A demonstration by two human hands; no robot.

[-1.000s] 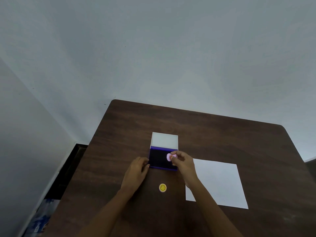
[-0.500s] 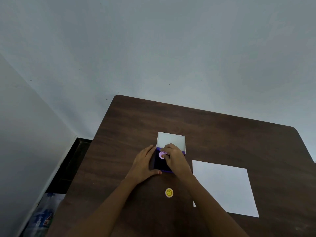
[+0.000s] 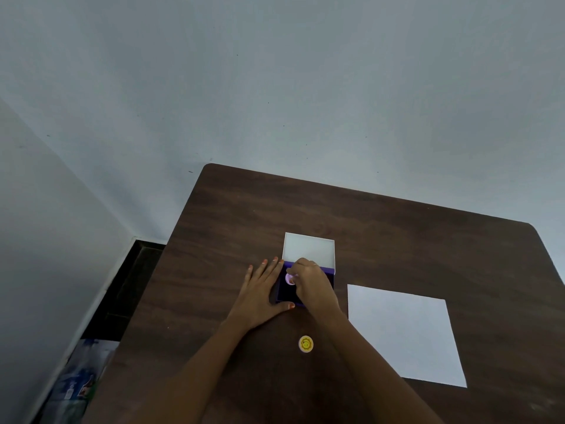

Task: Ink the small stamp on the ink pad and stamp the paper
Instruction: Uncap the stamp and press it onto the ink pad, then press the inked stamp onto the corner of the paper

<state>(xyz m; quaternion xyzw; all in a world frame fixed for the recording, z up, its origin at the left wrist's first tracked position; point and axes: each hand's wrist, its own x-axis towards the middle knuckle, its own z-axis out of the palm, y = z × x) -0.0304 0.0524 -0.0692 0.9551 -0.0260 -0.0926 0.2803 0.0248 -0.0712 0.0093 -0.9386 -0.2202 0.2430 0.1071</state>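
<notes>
A purple ink pad [image 3: 283,293] lies open on the dark wooden table [image 3: 397,240], its white lid [image 3: 308,250] folded back behind it. My right hand [image 3: 312,284] pinches a small pink stamp [image 3: 289,279] and holds it down on the pad's dark surface. My left hand [image 3: 260,293] lies flat against the pad's left side, thumb along its near edge, fingers spread. A blank white sheet of paper [image 3: 406,333] lies to the right of the pad.
A small round yellow cap with a smiley face [image 3: 306,343] sits on the table between my forearms. The table's left edge drops to a dark floor strip, where a plastic bag [image 3: 76,381] lies. A pale wall stands behind the table.
My right hand has carried the pink stamp from the pad's right edge onto its surface. My left hand has slid up and flattened against the pad's left side.
</notes>
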